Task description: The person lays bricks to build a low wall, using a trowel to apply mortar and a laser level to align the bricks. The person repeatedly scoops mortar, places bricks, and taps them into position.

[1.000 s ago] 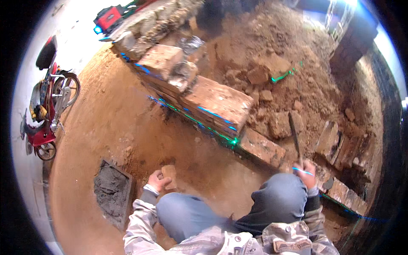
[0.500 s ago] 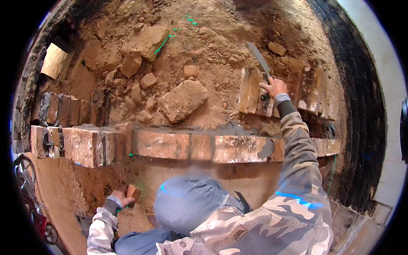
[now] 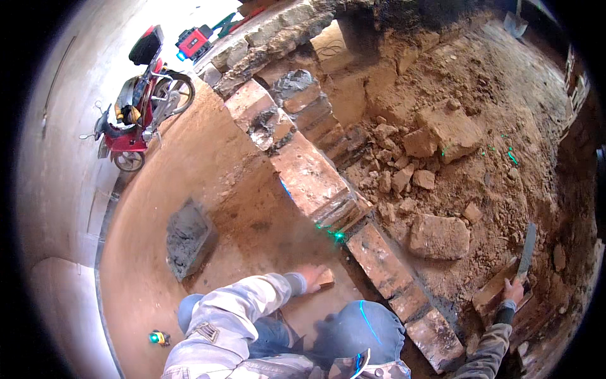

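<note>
My left hand [image 3: 310,278] is closed around a small reddish-brown brick piece [image 3: 326,278], above the ground on the near side of the low brick wall. Far to the right, my right hand [image 3: 513,291] grips the handle of a brick knife [image 3: 528,248]. Its long, flat grey blade points away from me. Beneath that hand are old bricks [image 3: 489,292] on the dirt side. The low brick wall [image 3: 382,259] runs diagonally between my hands, and bright green laser light falls on its near edge.
Rubble and a large broken block [image 3: 440,237] lie beyond the wall. A heap of grey mortar [image 3: 189,239] sits on the left floor, with a small glowing device [image 3: 159,338] nearer me. A red motorbike [image 3: 142,117] and a red box-shaped device [image 3: 194,43] are farther back.
My view has swung to the left, bringing the whole motorbike and the mortar into sight. My left hand, still on the brick piece, has moved forward. My right hand keeps the knife.
</note>
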### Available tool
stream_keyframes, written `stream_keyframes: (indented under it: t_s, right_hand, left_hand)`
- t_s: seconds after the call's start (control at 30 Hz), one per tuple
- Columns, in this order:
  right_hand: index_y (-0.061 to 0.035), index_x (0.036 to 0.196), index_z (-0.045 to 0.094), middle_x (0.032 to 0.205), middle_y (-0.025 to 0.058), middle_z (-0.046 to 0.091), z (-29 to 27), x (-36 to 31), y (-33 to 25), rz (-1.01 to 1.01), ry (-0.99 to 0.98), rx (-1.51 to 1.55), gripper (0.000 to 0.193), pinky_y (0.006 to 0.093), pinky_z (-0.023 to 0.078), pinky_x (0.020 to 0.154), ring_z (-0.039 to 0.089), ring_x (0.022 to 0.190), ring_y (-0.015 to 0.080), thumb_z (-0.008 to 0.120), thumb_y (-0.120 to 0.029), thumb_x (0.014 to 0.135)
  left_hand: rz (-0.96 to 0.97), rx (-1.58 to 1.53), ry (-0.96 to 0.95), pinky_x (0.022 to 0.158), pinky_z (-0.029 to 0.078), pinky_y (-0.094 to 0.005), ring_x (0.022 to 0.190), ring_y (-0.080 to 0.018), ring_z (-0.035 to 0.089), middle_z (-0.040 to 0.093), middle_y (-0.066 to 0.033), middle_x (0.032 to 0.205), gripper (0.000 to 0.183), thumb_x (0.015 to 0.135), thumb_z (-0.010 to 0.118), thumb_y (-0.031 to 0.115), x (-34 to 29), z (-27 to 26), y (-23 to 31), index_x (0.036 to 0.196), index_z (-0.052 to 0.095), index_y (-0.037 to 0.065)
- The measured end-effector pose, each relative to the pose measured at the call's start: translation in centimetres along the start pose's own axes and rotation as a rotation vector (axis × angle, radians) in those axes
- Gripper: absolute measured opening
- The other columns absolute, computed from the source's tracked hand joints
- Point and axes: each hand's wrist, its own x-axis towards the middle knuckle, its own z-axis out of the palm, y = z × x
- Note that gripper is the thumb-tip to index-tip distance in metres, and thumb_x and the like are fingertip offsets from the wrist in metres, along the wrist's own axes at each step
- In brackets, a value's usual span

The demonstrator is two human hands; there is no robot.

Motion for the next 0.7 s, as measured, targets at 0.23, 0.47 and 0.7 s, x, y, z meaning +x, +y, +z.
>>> stream_keyframes:
  t_s: [0.23,0.47,0.7]
  right_hand:
    - [0.007,0.098,0.07,0.095,0.0284,0.069,2.7,2.4,3.1,-0.049,0.128,0.089,0.07,0.0544,0.05,0.083,0.065,0.092,0.0469,0.077,-0.059,0.076]
    - [0.0061,0.102,0.068,0.097,0.0284,0.068,1.7,1.1,0.6,-0.081,0.05,0.055,0.066,0.0557,0.05,0.083,0.064,0.094,0.0471,0.074,-0.055,0.08]
    - [0.0038,0.104,0.069,0.099,0.0284,0.069,2.8,1.8,1.9,-0.035,0.105,0.039,0.065,0.056,0.051,0.082,0.065,0.094,0.0478,0.074,-0.056,0.078]
  left_hand:
    - [0.087,-0.036,0.106,0.096,0.049,-0.0519,0.111,-0.043,0.06,0.063,-0.0234,0.118,0.075,0.077,0.077,0.03,2.2,3.3,-0.8,0.141,0.046,0.008]
    - [0.019,-0.006,0.071,0.097,0.049,-0.052,0.112,-0.0441,0.06,0.063,-0.0233,0.118,0.072,0.079,0.076,0.029,1.6,2.5,-0.6,0.141,0.046,0.009]
    - [-0.049,-0.036,0.063,0.094,0.051,-0.0529,0.114,-0.0437,0.06,0.063,-0.0221,0.121,0.07,0.079,0.073,0.029,0.7,0.2,1.8,0.141,0.046,0.013]
